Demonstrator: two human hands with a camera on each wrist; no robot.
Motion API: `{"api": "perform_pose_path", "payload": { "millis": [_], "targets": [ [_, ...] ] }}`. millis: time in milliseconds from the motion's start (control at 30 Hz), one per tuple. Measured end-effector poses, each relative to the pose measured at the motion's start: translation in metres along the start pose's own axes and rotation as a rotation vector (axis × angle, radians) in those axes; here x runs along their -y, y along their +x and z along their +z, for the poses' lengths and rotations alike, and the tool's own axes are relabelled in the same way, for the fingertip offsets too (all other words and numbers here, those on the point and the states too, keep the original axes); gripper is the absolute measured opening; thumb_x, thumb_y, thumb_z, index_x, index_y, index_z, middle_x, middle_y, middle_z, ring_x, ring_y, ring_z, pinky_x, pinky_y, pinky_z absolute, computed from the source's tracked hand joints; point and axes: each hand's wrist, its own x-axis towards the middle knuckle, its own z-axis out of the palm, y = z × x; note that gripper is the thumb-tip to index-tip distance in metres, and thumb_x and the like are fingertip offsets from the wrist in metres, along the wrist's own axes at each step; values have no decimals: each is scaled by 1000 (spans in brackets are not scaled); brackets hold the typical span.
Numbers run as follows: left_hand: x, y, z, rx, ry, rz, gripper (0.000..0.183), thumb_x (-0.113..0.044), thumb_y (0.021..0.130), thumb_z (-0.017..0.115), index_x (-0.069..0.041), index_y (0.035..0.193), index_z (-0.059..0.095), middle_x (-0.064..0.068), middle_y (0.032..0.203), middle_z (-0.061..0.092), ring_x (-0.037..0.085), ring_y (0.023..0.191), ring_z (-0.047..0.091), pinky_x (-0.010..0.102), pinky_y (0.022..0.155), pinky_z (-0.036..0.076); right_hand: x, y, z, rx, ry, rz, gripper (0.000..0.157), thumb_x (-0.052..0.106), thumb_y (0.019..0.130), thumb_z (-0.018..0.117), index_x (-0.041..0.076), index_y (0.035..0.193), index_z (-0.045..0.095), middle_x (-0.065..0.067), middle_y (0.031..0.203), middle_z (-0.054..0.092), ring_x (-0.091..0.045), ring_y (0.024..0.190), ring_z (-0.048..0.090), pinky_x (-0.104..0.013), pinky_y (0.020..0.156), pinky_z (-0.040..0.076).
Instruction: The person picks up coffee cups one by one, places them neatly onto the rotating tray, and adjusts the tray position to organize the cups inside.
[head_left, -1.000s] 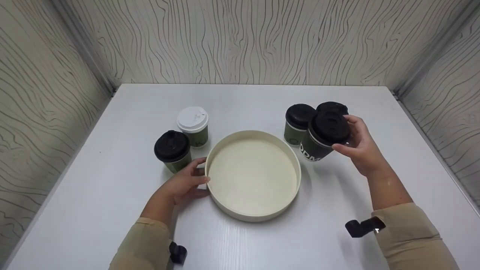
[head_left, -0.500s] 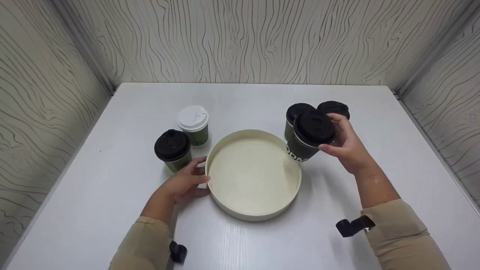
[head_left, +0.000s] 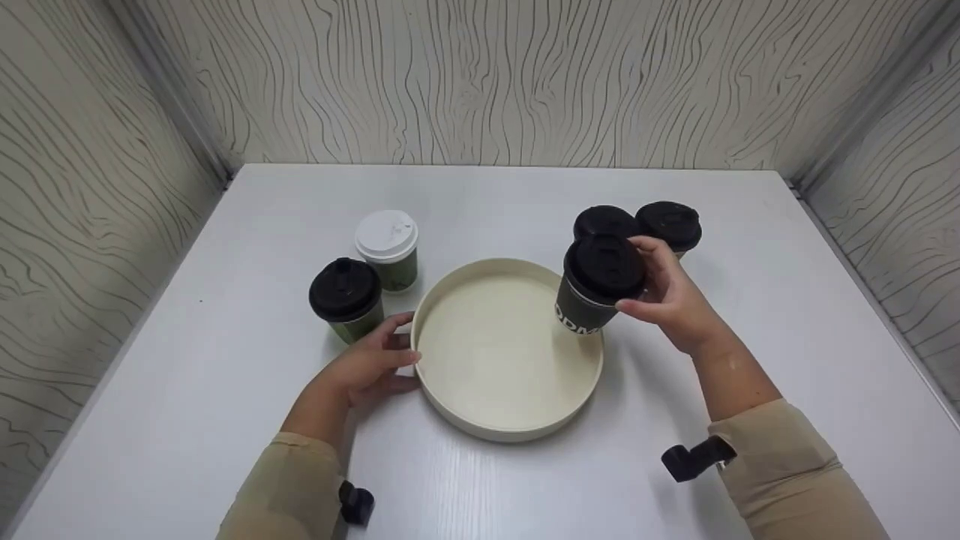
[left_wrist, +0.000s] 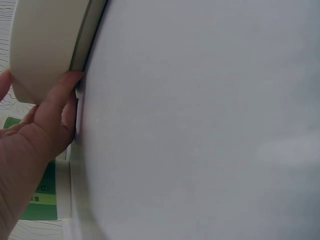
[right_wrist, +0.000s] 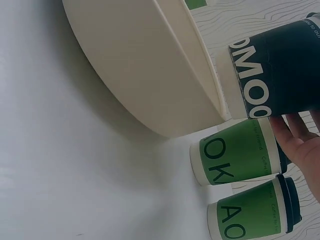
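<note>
Lid-up cup (head_left: 595, 283), axis aslant, in grip of right hand (head_left: 670, 300), tray edge (head_left: 504, 434) in left hand (head_left: 373, 366)

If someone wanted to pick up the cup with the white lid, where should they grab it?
Probably round the green body of the white-lidded cup, just below the lid, coming from the right, above the low round tray. The cup stands upright and its right side looks open, while a black-lidded cup crowds its near left side.
</note>
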Motion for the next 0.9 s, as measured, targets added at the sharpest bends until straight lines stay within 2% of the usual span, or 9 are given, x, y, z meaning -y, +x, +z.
{"api": "perform_pose_path", "payload": {
  "millis": [267,533,900],
  "targets": [
    [0,0,-1,0,17,-6,68,1,86,55,-17,143,23,23,135,34,29,103,55,42,81,49,-5,-1,4,13,36,-1,70,-20,68,59,9,127,36,-4,126,46,-18,114,43,-25,92,41],
    [-1,0,0,6,3,1,68,2,86,54,-17,143,22,24,135,34,28,102,55,42,81,49,-10,-4,7,16,29,31,71,-18,68,62,11,127,35,-2,127,45,-16,117,41,-25,91,41],
    [-1,0,0,2,9,-9,68,2,86,54,-17,143,22,23,135,33,30,104,55,43,82,48,-22,-6,11,34,3,38,73,-18,67,64,6,129,33,-3,124,47,-16,112,44,-24,90,41]
  ]
}}
